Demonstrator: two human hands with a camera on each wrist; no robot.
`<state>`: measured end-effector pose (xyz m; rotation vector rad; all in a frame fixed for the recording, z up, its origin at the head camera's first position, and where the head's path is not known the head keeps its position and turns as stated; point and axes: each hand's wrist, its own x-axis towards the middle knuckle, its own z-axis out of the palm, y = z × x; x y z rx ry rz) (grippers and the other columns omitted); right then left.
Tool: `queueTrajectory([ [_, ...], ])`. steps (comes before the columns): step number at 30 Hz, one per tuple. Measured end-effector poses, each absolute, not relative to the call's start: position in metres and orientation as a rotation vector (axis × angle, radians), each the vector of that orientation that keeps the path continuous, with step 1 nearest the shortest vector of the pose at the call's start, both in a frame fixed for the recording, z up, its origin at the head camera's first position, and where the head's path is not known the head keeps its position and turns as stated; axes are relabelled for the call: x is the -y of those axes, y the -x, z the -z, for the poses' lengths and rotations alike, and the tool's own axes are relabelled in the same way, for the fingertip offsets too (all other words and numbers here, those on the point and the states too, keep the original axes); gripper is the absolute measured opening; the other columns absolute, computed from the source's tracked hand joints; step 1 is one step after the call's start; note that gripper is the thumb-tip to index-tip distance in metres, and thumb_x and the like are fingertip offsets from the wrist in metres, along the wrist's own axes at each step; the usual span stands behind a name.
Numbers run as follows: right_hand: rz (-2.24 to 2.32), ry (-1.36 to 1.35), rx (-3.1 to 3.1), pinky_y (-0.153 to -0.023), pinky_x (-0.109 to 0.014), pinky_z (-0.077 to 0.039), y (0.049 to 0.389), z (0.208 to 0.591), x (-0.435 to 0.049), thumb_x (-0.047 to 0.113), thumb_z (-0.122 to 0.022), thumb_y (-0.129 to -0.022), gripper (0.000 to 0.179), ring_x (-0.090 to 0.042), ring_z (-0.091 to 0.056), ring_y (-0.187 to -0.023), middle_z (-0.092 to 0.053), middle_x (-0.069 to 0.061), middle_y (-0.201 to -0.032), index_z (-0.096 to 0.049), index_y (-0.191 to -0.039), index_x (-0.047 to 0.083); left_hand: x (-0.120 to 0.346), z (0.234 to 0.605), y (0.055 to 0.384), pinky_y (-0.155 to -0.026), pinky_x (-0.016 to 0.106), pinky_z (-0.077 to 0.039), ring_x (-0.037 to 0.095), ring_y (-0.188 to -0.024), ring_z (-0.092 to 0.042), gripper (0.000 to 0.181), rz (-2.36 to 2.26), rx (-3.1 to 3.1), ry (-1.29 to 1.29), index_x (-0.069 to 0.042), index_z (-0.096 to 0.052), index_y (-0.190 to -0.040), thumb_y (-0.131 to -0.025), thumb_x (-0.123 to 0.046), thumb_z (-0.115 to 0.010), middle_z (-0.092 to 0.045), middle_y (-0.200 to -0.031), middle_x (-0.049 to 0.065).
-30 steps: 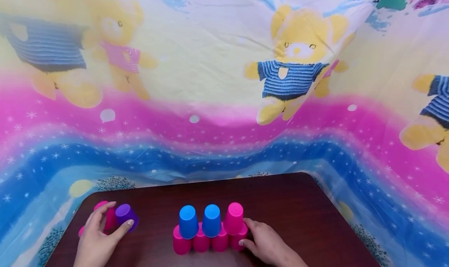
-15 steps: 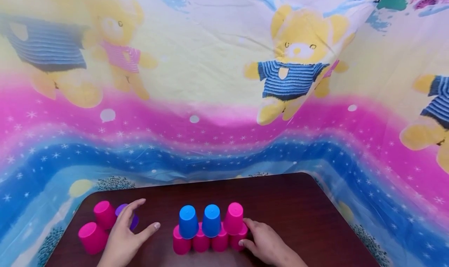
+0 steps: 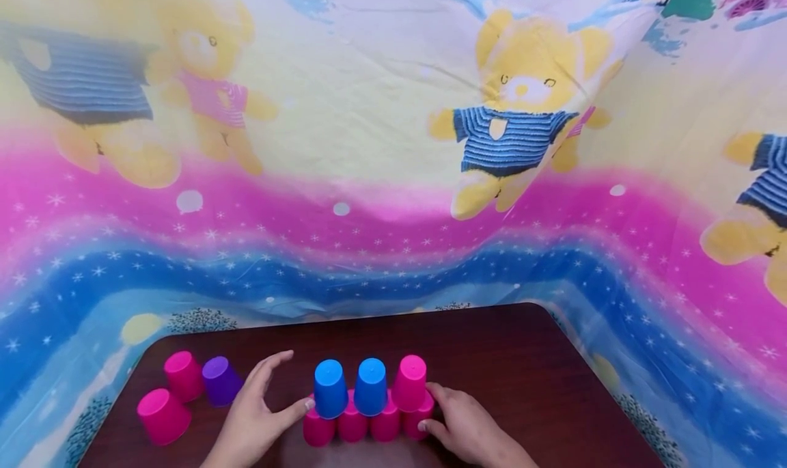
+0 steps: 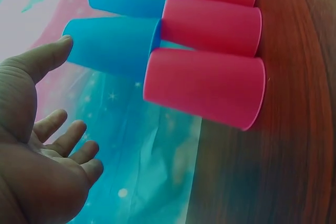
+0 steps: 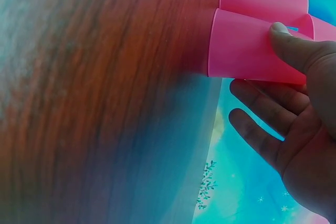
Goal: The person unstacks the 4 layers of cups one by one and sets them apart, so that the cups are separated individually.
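Observation:
Upside-down cups form two tiers on the table: several pink cups (image 3: pixel 353 427) below, with a left blue cup (image 3: pixel 330 389), a second blue cup (image 3: pixel 371 386) and an upper pink cup (image 3: pixel 410 384) on top. My left hand (image 3: pixel 258 410) holds nothing, fingers spread, just left of the stack. Its thumb tip overlaps the edge of the nearest blue cup (image 4: pixel 113 45) in the left wrist view. At the other end, my right hand (image 3: pixel 464 423) holds the bottom-row end pink cup (image 5: pixel 247 51), thumb on one side and fingers on the other.
Left of the stack, a purple cup (image 3: pixel 222 382) and two pink cups, one behind (image 3: pixel 184 377) and one in front (image 3: pixel 163 417), stand upside down. The dark wooden table (image 3: pixel 516 359) has a rounded far corner, with a printed bear cloth (image 3: pixel 381 249) hanging behind it.
My left hand has moved right from around the purple cup to the left end of the stack, uncovering the separate cups. The right hand and the stack have not moved.

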<state>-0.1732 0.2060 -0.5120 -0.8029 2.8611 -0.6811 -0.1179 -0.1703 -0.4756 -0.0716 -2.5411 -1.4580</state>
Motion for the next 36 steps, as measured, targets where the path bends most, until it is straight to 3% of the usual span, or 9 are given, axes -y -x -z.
queueTrajectory([
  [6, 0.677, 0.814, -2.864, -0.093, -0.04, -0.059, 0.172, 0.511, -0.206, 0.037, -0.076, -0.095, 0.055, -0.01, -0.067, -0.111, -0.071, 0.003, -0.123, -0.059, -0.141, 0.012, 0.159, 0.476, 0.121, -0.105, 0.071, -0.042, 0.04, -0.144, -0.042, 0.086, 1.503, 2.584, 0.056, -0.022, -0.049, -0.148, -0.078, -0.048, -0.09, -0.049, -0.153, 0.008],
  [16, 0.669, 0.782, -2.859, -0.093, -0.041, -0.059, 0.173, 0.513, -0.206, 0.039, -0.076, -0.095, 0.055, -0.01, -0.067, -0.111, -0.07, 0.003, -0.125, -0.059, -0.141, 0.013, 0.142, 0.483, 0.123, -0.105, 0.067, -0.047, 0.043, -0.143, -0.044, 0.088, 1.614, 2.575, 0.033, -0.021, -0.051, -0.149, -0.075, -0.043, -0.093, -0.052, -0.15, 0.008],
  [19, 0.677, 0.767, -2.849, -0.093, -0.041, -0.059, 0.173, 0.512, -0.206, 0.039, -0.076, -0.095, 0.055, -0.01, -0.067, -0.111, -0.07, 0.004, -0.124, -0.059, -0.141, 0.014, 0.138, 0.484, 0.125, -0.1, 0.06, -0.053, 0.041, -0.138, -0.05, 0.087, 1.669, 2.573, -0.01, -0.023, -0.052, -0.148, -0.074, -0.042, -0.094, -0.053, -0.149, 0.008],
  [25, 0.667, 0.799, -2.872, -0.093, -0.041, -0.059, 0.173, 0.512, -0.206, 0.037, -0.077, -0.095, 0.055, -0.011, -0.067, -0.111, -0.071, 0.003, -0.124, -0.059, -0.141, 0.012, 0.133, 0.486, 0.127, -0.095, 0.045, -0.059, 0.034, -0.126, -0.063, 0.088, 1.759, 2.539, -0.019, -0.015, -0.052, -0.148, -0.075, -0.037, -0.095, -0.06, -0.141, 0.011],
  [36, 0.682, 0.814, -2.87, -0.093, -0.04, -0.059, 0.173, 0.512, -0.207, 0.039, -0.077, -0.095, 0.056, -0.011, -0.067, -0.112, -0.07, 0.003, -0.125, -0.059, -0.141, 0.014, 0.128, 0.487, 0.127, -0.099, 0.05, -0.056, 0.038, -0.129, -0.061, 0.085, 1.695, 2.557, -0.036, -0.011, -0.056, -0.147, -0.076, -0.038, -0.094, -0.062, -0.141, 0.011],
])
